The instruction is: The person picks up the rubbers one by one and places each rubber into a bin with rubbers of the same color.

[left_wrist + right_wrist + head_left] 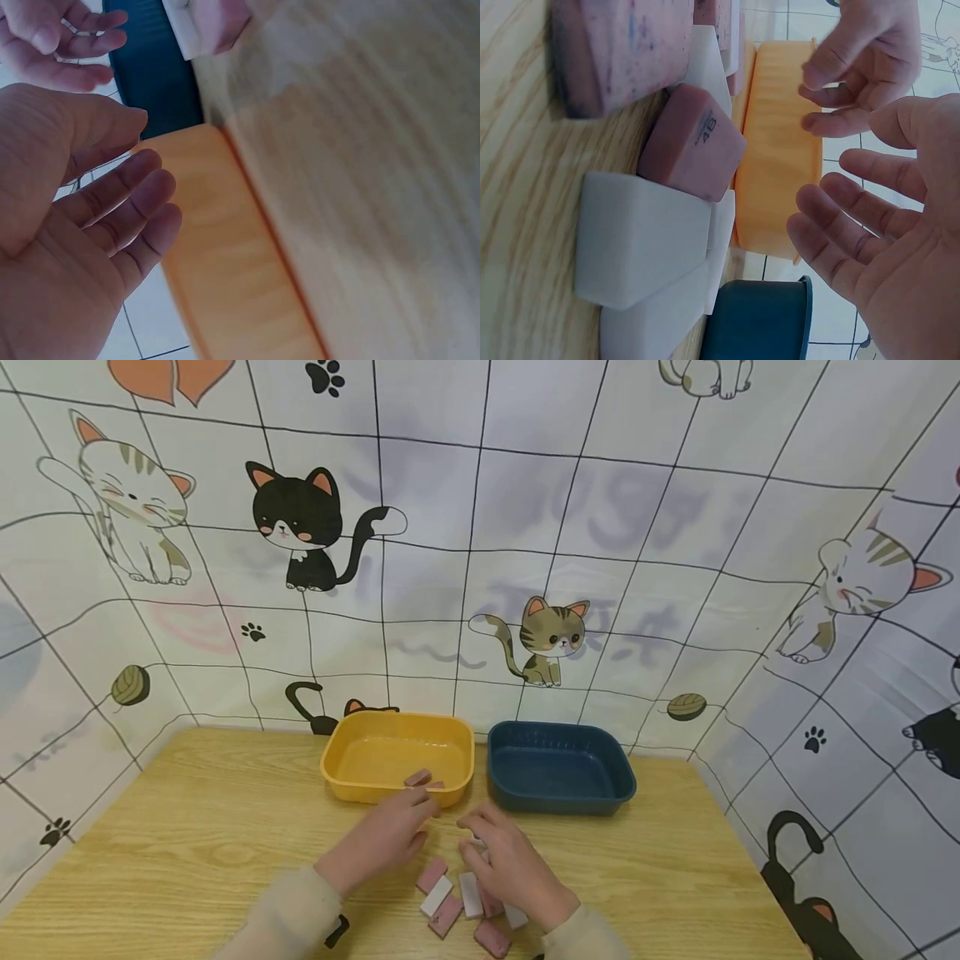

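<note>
Pink erasers point(446, 917) and white erasers point(437, 897) lie in a loose pile on the wooden table. One pink eraser point(690, 146) bears a dark "4B" mark in the right wrist view. My left hand point(388, 837) hovers at the front of the yellow bin point(352, 791), fingers relaxed and holding nothing. A couple of pink erasers point(417, 777) sit inside that bin near its front wall. Over the pile's far end is my right hand point(513, 864), its fingers loosely bent and apart, with nothing held. It hides part of the pile.
A dark blue bin point(558, 804) stands to the right of the yellow one, at the table's back. Behind and beside the wooden table point(225, 827) hangs a white gridded sheet point(427, 577) printed with cartoon cats.
</note>
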A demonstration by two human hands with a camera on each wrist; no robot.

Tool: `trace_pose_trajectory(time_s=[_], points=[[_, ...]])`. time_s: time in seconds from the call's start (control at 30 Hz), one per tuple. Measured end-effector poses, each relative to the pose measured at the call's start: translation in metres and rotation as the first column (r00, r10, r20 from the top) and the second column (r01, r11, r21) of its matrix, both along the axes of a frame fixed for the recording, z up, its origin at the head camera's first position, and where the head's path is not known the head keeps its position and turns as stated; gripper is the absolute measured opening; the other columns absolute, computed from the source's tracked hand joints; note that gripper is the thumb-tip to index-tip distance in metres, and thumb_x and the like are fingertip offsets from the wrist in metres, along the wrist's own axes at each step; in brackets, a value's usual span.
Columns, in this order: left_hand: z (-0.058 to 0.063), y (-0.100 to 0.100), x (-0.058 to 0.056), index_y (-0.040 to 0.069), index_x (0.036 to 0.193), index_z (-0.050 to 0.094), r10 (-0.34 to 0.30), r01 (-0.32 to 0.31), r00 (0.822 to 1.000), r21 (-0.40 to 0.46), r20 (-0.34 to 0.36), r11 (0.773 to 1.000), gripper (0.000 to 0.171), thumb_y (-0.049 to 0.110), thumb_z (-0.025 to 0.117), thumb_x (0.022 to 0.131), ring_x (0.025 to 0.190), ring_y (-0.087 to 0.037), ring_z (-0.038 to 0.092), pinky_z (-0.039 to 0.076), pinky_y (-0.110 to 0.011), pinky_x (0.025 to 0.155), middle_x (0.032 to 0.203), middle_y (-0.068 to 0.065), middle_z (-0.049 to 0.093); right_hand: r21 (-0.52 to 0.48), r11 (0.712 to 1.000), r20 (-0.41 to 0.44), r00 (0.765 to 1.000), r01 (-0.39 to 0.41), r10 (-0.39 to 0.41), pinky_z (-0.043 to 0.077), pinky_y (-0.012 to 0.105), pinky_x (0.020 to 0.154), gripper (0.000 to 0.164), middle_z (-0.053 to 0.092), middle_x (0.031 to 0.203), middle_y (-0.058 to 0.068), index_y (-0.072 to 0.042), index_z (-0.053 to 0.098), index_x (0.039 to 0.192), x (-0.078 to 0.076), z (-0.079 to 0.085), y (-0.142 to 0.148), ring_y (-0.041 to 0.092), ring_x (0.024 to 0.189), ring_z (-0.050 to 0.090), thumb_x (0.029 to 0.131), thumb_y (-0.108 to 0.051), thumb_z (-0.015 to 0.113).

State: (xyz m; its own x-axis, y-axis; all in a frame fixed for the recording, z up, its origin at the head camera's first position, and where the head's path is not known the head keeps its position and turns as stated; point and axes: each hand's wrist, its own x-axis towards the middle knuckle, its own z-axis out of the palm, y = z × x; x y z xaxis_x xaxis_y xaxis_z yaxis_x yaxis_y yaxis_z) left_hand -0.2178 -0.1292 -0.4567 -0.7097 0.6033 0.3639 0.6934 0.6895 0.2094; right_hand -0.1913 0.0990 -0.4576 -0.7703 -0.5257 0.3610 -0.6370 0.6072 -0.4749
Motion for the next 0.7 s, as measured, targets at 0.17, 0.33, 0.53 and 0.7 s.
trace_pose_trajectory(time_s=[0.17,0.33,0.53,0.7], points=[[-0.006,0.001,0.006,0.006,0.106,0.071,-0.039,0.039,0.999,-0.018,0.032,0.999,0.027,-0.003,0.078,0.081,0.089,-0.013,0.059,0.055,-0.031,0.08,0.101,-0.002,0.062,0.005,1.0,0.001,1.0,0.005,-0.005,0.055,0.034,0.085,0.021,0.062,0.115,0.003,-0.003,0.071,0.118,0.002,0.001,0.0,0.016,0.095,0.062,0.1,-0.008,0.062],[-0.008,0.001,0.011,0.006,0.107,0.072,-0.067,0.068,0.995,-0.013,0.072,0.998,0.027,-0.002,0.078,0.082,0.092,-0.013,0.06,0.055,-0.032,0.083,0.102,-0.002,0.065,0.003,1.0,-0.002,1.0,0.004,-0.004,0.056,0.035,0.086,0.02,0.062,0.116,0.003,-0.003,0.071,0.117,0.004,-0.001,0.001,0.019,0.098,0.064,0.099,-0.007,0.062],[-0.011,0.002,0.013,0.007,0.107,0.074,-0.101,0.104,0.99,-0.027,0.101,0.994,0.021,0.0,0.076,0.086,0.093,-0.011,0.062,0.055,-0.031,0.084,0.102,-0.001,0.067,0.012,1.0,0.009,1.0,0.0,0.0,0.055,0.035,0.089,0.021,0.061,0.116,0.001,-0.003,0.07,0.118,0.008,-0.001,0.003,0.015,0.101,0.062,0.099,-0.008,0.062],[-0.013,0.003,0.014,0.007,0.104,0.076,-0.131,0.133,0.988,-0.017,0.086,0.991,0.014,0.005,0.076,0.09,0.09,-0.009,0.062,0.055,-0.028,0.081,0.098,0.0,0.067,0.033,0.999,0.022,1.0,-0.017,0.016,0.056,0.035,0.089,0.022,0.062,0.115,0.0,-0.003,0.07,0.119,0.01,-0.001,0.005,0.014,0.101,0.063,0.101,-0.01,0.06]])
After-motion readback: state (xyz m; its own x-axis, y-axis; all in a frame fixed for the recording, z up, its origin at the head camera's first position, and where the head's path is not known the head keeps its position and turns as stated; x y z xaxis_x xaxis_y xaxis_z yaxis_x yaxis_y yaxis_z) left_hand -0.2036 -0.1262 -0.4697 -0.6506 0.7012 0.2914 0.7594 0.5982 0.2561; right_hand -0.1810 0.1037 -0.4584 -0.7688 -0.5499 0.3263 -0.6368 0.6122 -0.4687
